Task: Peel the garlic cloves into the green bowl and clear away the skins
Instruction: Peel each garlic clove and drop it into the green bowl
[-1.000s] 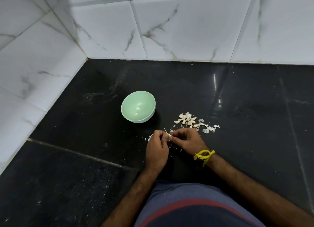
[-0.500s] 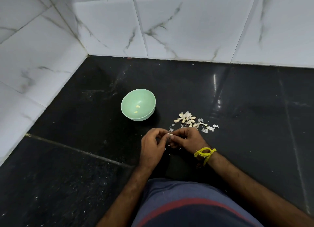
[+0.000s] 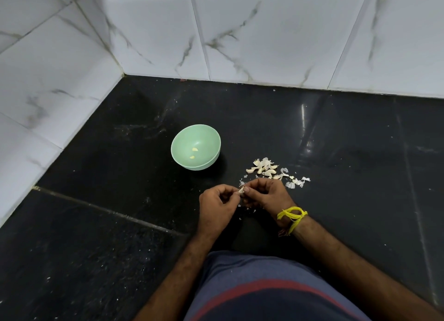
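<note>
The bowl [image 3: 195, 147] sits at about eleven o'clock from the hands, on the black floor [image 3: 120, 248], and holds two peeled cloves [image 3: 193, 153], so the peeling looks barely begun. The left hand [image 3: 216, 206] and the right hand [image 3: 265, 195] meet at the middle, fingers curled, both pinching one clove [image 3: 241, 190] between them; it seems half stripped, though the detail is too small to be sure. At one o'clock from the hands lies the heap of garlic [image 3: 264, 168], cloves and loose skins mixed, with more flakes of skin [image 3: 296, 181] trailing toward three o'clock. My guess is that most cloves remain to peel, and none of the skins has been cleared.

For room, the tiled wall [image 3: 48, 85] closes the nine o'clock side and runs round across twelve, well apart from the bowl. The floor stretches open toward three o'clock. The path from hands to bowl is short and unblocked.
</note>
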Tool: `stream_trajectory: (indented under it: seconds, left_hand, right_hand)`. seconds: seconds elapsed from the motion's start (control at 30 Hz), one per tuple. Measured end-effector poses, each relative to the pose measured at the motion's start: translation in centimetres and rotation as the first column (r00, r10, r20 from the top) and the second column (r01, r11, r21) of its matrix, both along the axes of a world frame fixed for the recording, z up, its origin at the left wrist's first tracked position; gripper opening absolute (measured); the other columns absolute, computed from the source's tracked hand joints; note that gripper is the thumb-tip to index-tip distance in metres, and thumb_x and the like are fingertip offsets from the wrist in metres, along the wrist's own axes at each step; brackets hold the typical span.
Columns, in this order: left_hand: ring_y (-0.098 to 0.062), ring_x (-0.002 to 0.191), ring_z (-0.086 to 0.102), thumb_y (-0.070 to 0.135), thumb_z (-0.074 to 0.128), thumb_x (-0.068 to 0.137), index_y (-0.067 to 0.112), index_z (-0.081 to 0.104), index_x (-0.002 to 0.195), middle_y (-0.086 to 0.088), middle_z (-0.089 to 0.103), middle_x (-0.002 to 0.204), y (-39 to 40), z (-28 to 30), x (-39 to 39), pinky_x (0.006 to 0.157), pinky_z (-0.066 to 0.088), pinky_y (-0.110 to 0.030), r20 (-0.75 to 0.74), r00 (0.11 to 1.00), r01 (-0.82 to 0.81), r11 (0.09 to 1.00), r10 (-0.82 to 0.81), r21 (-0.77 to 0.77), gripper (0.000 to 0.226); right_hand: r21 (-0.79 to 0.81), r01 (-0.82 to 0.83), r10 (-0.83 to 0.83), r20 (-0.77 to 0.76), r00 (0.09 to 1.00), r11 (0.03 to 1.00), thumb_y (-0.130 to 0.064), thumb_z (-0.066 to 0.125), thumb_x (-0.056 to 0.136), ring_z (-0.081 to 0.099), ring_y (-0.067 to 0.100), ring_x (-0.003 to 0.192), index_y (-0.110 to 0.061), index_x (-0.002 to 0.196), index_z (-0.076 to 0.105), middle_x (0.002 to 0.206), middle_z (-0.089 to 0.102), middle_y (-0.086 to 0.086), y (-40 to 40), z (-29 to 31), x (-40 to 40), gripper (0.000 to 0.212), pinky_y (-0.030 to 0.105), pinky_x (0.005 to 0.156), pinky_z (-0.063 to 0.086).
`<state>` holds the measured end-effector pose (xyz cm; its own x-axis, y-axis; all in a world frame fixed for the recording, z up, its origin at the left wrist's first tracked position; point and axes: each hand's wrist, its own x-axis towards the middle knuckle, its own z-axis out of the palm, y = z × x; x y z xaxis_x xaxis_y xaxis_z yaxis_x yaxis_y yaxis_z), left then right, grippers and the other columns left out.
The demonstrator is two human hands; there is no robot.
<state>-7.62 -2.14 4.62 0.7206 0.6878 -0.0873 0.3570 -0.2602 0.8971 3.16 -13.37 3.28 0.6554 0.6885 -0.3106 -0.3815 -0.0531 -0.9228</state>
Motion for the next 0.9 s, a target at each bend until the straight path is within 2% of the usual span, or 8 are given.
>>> stream_trajectory:
  seconds: [0.23, 0.47, 0.6, 0.73, 0.9]
  left_hand:
    - [-0.006, 0.058, 0.070, 0.010, 0.077, 0.082, 0.018, 0.076, 0.072, 0.008, 0.073, 0.062, -0.5, 0.9, 0.2, 0.059, 0.058, -0.024, 0.001, 1.000, -0.006, 1.000, 0.006, 0.010, 0.012]
    - [-0.008, 0.062, 0.072, 0.009, 0.076, 0.082, 0.015, 0.079, 0.077, 0.006, 0.074, 0.065, -0.4, 0.8, 0.2, 0.065, 0.062, -0.031, -0.019, 0.999, 0.026, 1.000, -0.026, -0.014, 0.008]
    - [-0.010, 0.062, 0.073, 0.009, 0.074, 0.083, 0.015, 0.078, 0.074, 0.005, 0.074, 0.064, -0.5, 0.8, 0.3, 0.064, 0.062, -0.032, -0.013, 0.999, 0.049, 0.998, -0.050, -0.037, 0.012]
    - [-0.002, 0.054, 0.065, 0.000, 0.068, 0.087, 0.006, 0.079, 0.074, 0.003, 0.070, 0.058, -0.9, 1.2, 0.7, 0.056, 0.049, -0.015, 0.013, 0.999, 0.046, 0.983, -0.045, -0.176, 0.017]
    - [-0.016, 0.060, 0.058, -0.003, 0.066, 0.086, 0.005, 0.079, 0.075, -0.016, 0.069, 0.067, -0.3, 0.8, 1.1, 0.059, 0.050, -0.022, 0.035, 0.999, 0.012, 0.874, 0.006, -0.487, 0.019]
  right_hand:
    - [0.017, 0.032, -0.032, -0.008, 0.999, 0.999, 0.003, 0.065, 0.087, 0.066, 0.018, 0.060, 0.005, 0.089, 0.069, 0.073, 0.071, 0.014, 0.2, -0.3, -0.5, 0.005, 0.026, 0.057, 0.056]
    - [0.037, 0.128, -0.123, -0.101, 0.987, 0.991, 0.006, 0.064, 0.086, 0.064, 0.019, 0.058, 0.005, 0.088, 0.071, 0.071, 0.071, 0.014, 0.5, -0.8, -0.9, 0.008, 0.027, 0.057, 0.055]
    - [0.042, 0.127, -0.120, -0.141, 0.983, 0.991, 0.007, 0.062, 0.086, 0.064, 0.017, 0.058, 0.011, 0.095, 0.069, 0.069, 0.071, 0.012, 0.5, -1.1, -1.0, 0.012, 0.025, 0.056, 0.054]
    - [0.061, 0.136, -0.123, -0.182, 0.976, 0.989, 0.008, 0.060, 0.086, 0.064, 0.018, 0.057, 0.008, 0.092, 0.069, 0.069, 0.069, 0.014, 0.3, -1.2, -0.8, 0.011, 0.026, 0.057, 0.055]
    - [0.103, 0.123, -0.082, -0.334, 0.939, 0.987, 0.005, 0.058, 0.086, 0.062, 0.018, 0.055, 0.009, 0.095, 0.067, 0.071, 0.067, 0.017, 0.1, -1.1, -0.2, 0.013, 0.026, 0.057, 0.056]
